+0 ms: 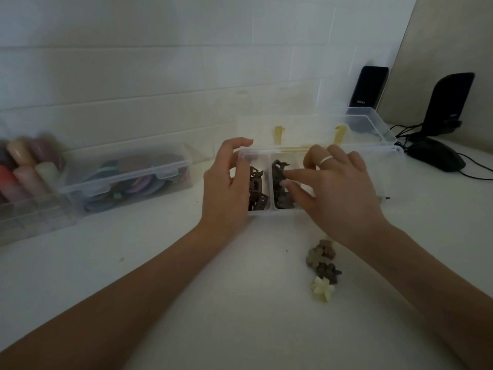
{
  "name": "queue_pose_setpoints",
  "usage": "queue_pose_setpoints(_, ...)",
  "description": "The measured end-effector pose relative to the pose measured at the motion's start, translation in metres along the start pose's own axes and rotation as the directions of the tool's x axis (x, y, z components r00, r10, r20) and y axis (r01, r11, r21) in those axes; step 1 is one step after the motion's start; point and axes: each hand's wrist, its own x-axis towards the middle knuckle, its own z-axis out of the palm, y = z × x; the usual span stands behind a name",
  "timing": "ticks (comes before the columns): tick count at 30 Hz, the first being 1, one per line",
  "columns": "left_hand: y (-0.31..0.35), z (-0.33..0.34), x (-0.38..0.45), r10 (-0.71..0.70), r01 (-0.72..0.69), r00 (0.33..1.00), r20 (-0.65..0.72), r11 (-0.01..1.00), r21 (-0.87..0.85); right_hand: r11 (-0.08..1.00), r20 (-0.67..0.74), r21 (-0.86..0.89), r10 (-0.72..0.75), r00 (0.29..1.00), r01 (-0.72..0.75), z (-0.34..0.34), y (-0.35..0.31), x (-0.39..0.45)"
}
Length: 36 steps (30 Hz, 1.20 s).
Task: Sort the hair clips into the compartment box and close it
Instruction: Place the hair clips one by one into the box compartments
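Nearest, four flower-shaped hair clips (322,268) clustered on bare white table (240,303), open room all around. Beyond, left hand (226,182) cupping compartment box (260,212) at its left edge; right hand (333,188) pinching a dark clip (278,169) inside second compartment. Lid (306,132) upright behind. Two black speakers (369,86) farthest right.
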Motion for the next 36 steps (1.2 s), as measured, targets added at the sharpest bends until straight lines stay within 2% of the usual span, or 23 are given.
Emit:
queue_pose_setpoints(2,0.001,0.0,0.0,0.001,-0.001,1.0,0.002,1.0,0.009,0.999,0.036,0.047,-0.023,0.999,0.021,-0.001,0.004,-0.003)
queue_pose_setpoints(5,0.001,-0.001,0.001,-0.003,0.003,1.0,0.011,0.999,0.032,0.975,0.038,0.217,0.03,0.999,-0.037,-0.012,0.012,-0.003)
queue_pose_setpoints(7,0.0,-0.002,0.002,-0.019,0.019,1.0,0.015,0.999,0.032,0.944,0.123,0.32,0.041,0.992,-0.079,-0.025,0.017,0.001)
queue_pose_setpoints(8,-0.001,-0.002,0.003,-0.028,0.028,0.999,0.018,0.999,0.03,0.93,0.214,0.353,0.024,0.977,-0.1,-0.031,0.02,0.004)
queue_pose_setpoints(10,-0.001,-0.002,0.004,-0.044,0.044,0.999,0.022,0.999,0.018,0.909,0.432,0.391,-0.043,0.901,-0.144,-0.041,0.022,0.007)
queue_pose_setpoints(12,-0.001,-0.003,0.004,-0.052,0.051,0.998,0.028,0.999,0.013,0.902,0.576,0.397,-0.103,0.811,-0.168,-0.048,0.023,0.007)
queue_pose_setpoints(17,0.001,-0.004,0.006,-0.079,0.078,0.997,0.014,0.997,0.009,0.962,0.668,0.248,-0.082,0.739,-0.118,-0.06,0.019,0.009)
queue_pose_setpoints(18,0.001,-0.004,0.006,-0.084,0.084,0.996,0.016,0.996,0.007,0.969,0.709,0.205,-0.053,0.704,-0.134,-0.062,0.018,0.009)
queue_pose_setpoints(21,0.001,-0.004,0.006,-0.097,0.096,0.995,0.015,0.995,0.015,0.935,0.843,0.156,0.042,0.537,-0.317,-0.06,0.021,0.006)
queue_pose_setpoints(23,0.001,-0.005,0.006,-0.088,0.088,0.996,0.017,0.996,0.02,0.912,0.884,0.138,0.063,0.463,-0.387,-0.059,0.025,0.004)
queue_pose_setpoints(25,0.0,-0.005,0.006,-0.086,0.085,0.996,0.015,0.996,0.032,0.917,0.906,0.108,0.068,0.419,-0.384,-0.056,0.027,0.002)
queue_pose_setpoints(28,0.001,-0.005,0.007,-0.095,0.095,0.995,0.011,0.995,0.027,0.902,0.905,0.156,0.033,0.425,-0.403,-0.05,0.027,0.002)
queue_pose_setpoints(30,0.002,-0.004,0.006,-0.106,0.106,0.994,0.012,0.994,0.008,0.873,0.891,0.227,-0.006,0.455,-0.433,-0.048,0.026,0.002)
queue_pose_setpoints(36,0.003,-0.005,0.006,-0.084,0.084,0.996,0.016,0.996,0.026,0.727,0.764,0.473,-0.057,0.643,-0.498,-0.041,0.016,0.003)
